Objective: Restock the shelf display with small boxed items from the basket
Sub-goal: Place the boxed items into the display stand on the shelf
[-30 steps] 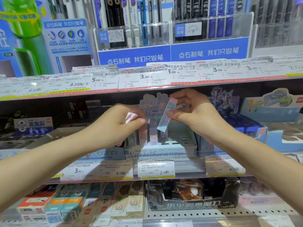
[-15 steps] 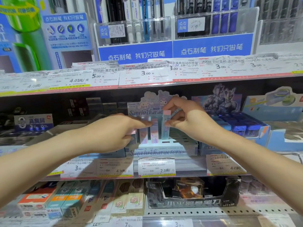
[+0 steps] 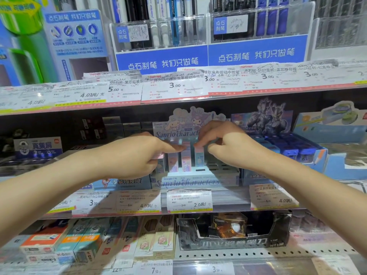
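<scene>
Head view showed a stationery shelf with both bare arms reaching in from the near edge toward a pastel Sanrio Characters display box [image 3: 195,180] on the middle shelf. Three small upright boxes stood side by side in the display's slots: a pale lilac box [image 3: 172,162] at left, a pink-topped box [image 3: 186,158] in the middle, and a light blue box [image 3: 199,156] at right, all close together. The left hand [image 3: 137,155] lay curled just left of them, its forefinger stretched out so the tip touched the top of the pink-topped box; the other fingers were folded around a small pink boxed item [image 3: 158,155] of which only an edge peeked out under the knuckles. The right hand [image 3: 224,143] hovered over the light blue box, thumb and forefinger nearly pinched together at its top edge; whether they actually gripped it or merely touched could not be told. Behind the hands rose the display's cartoon backing card [image 3: 178,124]. A dark blue display box [image 3: 288,147] of small blue items sat to the right, and price tags [image 3: 189,199] lined the shelf's front rail. Pen racks [image 3: 256,30] with blue banners stood on the far upper shelf, and a black carton [image 3: 234,241] sat on the lower shelf beside flat packs [image 3: 85,245] at left. No basket appeared.
</scene>
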A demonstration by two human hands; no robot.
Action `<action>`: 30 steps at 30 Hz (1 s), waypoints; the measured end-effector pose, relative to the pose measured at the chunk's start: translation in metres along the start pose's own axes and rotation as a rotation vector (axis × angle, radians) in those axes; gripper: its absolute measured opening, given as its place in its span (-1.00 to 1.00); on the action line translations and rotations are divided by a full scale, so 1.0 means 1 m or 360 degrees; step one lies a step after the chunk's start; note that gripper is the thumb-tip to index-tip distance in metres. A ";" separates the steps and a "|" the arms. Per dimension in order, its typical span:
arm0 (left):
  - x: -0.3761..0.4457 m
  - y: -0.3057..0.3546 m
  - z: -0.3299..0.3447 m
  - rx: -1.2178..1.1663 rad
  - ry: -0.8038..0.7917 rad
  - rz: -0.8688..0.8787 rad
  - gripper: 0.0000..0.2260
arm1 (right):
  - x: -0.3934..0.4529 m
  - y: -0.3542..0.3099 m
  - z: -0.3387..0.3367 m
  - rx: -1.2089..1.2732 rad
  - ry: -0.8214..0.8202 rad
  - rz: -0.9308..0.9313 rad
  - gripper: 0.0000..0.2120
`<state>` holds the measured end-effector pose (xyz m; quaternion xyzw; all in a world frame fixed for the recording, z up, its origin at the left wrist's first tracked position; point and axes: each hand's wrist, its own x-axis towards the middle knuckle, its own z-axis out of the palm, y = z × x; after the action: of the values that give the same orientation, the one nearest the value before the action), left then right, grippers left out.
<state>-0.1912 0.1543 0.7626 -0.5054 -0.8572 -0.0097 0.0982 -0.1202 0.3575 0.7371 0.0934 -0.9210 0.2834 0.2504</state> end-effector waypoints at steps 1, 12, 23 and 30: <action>0.000 0.000 0.001 0.0004 -0.0003 0.0002 -0.34 | 0.001 -0.001 -0.003 0.0025 -0.0045 0.0043 -0.64; -0.008 0.023 -0.005 -0.1235 0.0276 -0.0247 -0.89 | -0.006 -0.029 -0.015 0.0576 0.0062 0.0028 -0.67; 0.000 0.035 -0.002 -0.2496 -0.0645 -0.0170 -0.76 | -0.014 -0.050 -0.003 0.0790 -0.0105 -0.0072 -0.85; 0.000 0.028 0.005 -0.2815 -0.0722 -0.0136 -0.81 | -0.014 -0.041 -0.005 0.0898 -0.0150 -0.0031 -0.91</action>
<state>-0.1675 0.1692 0.7555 -0.3541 -0.5540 -0.5671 -0.4961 -0.0938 0.3272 0.7526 0.1814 -0.8154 0.5214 0.1743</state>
